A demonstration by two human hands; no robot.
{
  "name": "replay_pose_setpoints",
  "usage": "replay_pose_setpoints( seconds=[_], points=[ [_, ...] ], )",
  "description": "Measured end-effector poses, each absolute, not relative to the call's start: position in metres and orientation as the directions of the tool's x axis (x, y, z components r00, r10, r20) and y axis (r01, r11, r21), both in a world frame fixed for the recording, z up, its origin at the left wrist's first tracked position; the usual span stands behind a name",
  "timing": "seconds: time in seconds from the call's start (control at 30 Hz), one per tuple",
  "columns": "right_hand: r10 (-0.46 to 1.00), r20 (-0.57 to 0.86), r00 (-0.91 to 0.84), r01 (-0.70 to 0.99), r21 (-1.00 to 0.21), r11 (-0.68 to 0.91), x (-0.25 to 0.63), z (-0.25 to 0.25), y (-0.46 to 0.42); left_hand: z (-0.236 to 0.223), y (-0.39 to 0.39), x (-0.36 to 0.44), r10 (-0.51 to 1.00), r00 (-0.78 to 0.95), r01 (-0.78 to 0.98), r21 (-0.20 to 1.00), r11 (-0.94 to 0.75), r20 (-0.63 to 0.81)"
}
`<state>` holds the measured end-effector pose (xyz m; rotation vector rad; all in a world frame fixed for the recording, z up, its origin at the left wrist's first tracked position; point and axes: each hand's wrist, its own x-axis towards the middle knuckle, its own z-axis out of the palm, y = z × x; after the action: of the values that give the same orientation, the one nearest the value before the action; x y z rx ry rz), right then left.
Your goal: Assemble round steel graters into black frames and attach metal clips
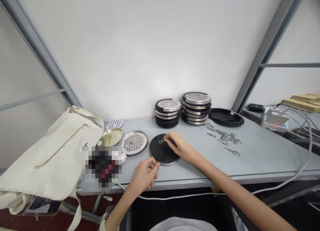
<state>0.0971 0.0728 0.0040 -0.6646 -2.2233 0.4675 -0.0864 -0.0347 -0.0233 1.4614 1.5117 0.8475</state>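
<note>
A round black disc (157, 151) with a silvery rim lies flat near the table's front edge. Over its upper part, my right hand (182, 147) pinches a small metal clip hook (161, 141) between thumb and fingertips. My left hand (146, 172) is curled closed at the disc's lower left edge; whether anything is inside its fingers is hidden. A short black piece (164, 156) rests on the disc's lower half. Left of the disc lies a silver perforated round plate (135, 143). Several loose metal clip hooks (226, 137) are scattered to the right.
Two stacks of round plates, one shorter (168, 113) and one taller (196, 108), stand by the wall. Beside them lies a black round tray (226, 117). At left are a gold-coloured lid (111, 137) and a cream bag (55, 154). A white cable (180, 197) runs along the front edge.
</note>
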Motion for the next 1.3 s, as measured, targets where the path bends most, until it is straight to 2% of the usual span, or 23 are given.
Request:
replay_pose_setpoints(
  seconds=[0.17, 0.5, 0.63, 0.9, 1.07, 1.3],
  points=[
    [0.623, 0.518, -0.586, 0.308, -0.568, 0.763, 0.097, 0.001, 0.07, -0.021, -0.035, -0.086, 0.993, 0.037, 0.428, 0.9, 0.086, -0.113],
    [0.561, 0.545, -0.623, 0.397, -0.397, 0.827, 0.105, -0.01, 0.065, -0.019, -0.037, -0.087, 0.992, 0.052, 0.423, 0.902, 0.081, -0.114],
    [0.578, 0.531, -0.62, 0.443, -0.37, 0.816, 0.106, -0.016, 0.058, -0.022, -0.037, -0.087, 0.993, 0.053, 0.415, 0.907, 0.072, -0.103],
    [0.714, 0.553, -0.43, 0.551, -0.466, 0.692, 0.109, -0.021, 0.06, -0.024, -0.036, -0.088, 0.995, -0.032, 0.282, 0.955, 0.095, -0.09],
    [0.799, 0.527, -0.29, 0.532, -0.605, 0.593, 0.115, -0.024, 0.063, -0.021, -0.036, -0.089, 0.994, -0.014, 0.279, 0.954, 0.112, -0.113],
    [0.796, 0.517, -0.315, 0.42, -0.676, 0.605, 0.111, -0.022, 0.066, -0.019, -0.037, -0.088, 0.993, 0.002, 0.344, 0.933, 0.108, -0.115]
  ],
)
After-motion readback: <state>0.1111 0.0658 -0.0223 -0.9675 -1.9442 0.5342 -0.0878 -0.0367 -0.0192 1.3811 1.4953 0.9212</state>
